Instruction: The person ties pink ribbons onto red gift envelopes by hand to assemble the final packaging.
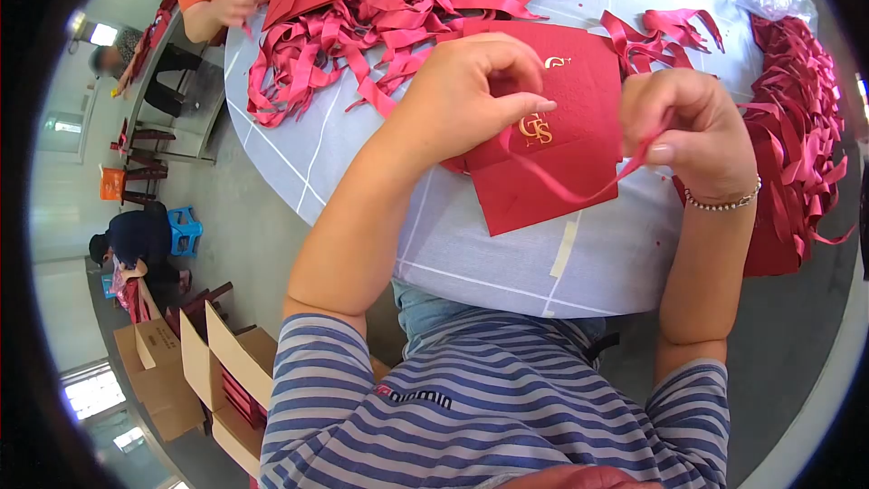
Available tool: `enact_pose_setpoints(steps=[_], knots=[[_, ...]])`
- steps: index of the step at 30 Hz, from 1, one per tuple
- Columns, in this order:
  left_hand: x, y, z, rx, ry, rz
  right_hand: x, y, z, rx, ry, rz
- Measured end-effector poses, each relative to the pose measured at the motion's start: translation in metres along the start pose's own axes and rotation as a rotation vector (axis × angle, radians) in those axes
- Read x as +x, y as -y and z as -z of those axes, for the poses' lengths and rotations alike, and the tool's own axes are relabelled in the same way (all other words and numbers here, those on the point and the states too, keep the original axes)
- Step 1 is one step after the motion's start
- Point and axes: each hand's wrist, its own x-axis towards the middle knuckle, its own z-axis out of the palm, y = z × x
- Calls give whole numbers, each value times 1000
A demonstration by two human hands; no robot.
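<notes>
Over a red card bag [579, 154] with gold lettering, both my hands are raised. A thin red ribbon [566, 195] hangs in a loop between them. My left hand [489, 91] has its thumb and fingers curled near the ribbon's left end, with a gap showing between thumb and index finger; whether it pinches the ribbon is unclear. My right hand [683, 131] pinches the ribbon's other end at the bag's right side. Another red bag with gold lettering lies beneath, partly covered by my left hand.
A heap of red ribbons [398, 14] and more bags cover the far side of the round table [453, 263]. Ribboned bags [797, 136] stack at the right. A co-worker's hand [235, 4] is at the upper left. Open cardboard boxes [226, 362] stand lower left.
</notes>
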Motion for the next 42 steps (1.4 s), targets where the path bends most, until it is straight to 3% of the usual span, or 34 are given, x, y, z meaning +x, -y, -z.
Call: enact_pose_setpoints(steps=[1, 3, 5, 7, 12, 15, 21, 23, 26, 27, 29, 33, 42], knots=[[2, 2, -3, 23, -47, -72, 1, -1, -4, 2, 4, 0], [3, 3, -7, 152, -53, -30, 3, -4, -11, -67, -135, -197], [4, 4, -11, 363, -102, -36, 7, -9, -11, -108, -144, -98], [6, 4, -11, 396, -100, -18, 8, -7, -10, 26, -242, -340], [7, 9, -14, 500, -132, -74, 11, -25, -13, -335, -487, -346], [7, 1, -14, 406, -81, 64, 14, -28, -10, -381, -545, -379], [6, -1, -9, 381, -30, 139, 14, -35, -11, -587, -608, -302], [4, 0, -9, 338, -43, 98, 12, -45, -10, -877, -533, -11], [2, 1, -8, 340, -74, 98, 12, -39, -11, -1018, -346, 56], [2, 2, -8, 342, -75, 101, 12, -38, -14, -1015, -343, 57], [1, 3, -8, 329, -96, 63, 14, -36, -21, -307, -512, -167], [1, 3, -7, 260, -106, 49, 16, -35, -22, -320, -552, -240], [-2, 2, -9, 274, -138, 9, 18, -40, -39, -767, -540, -192]])
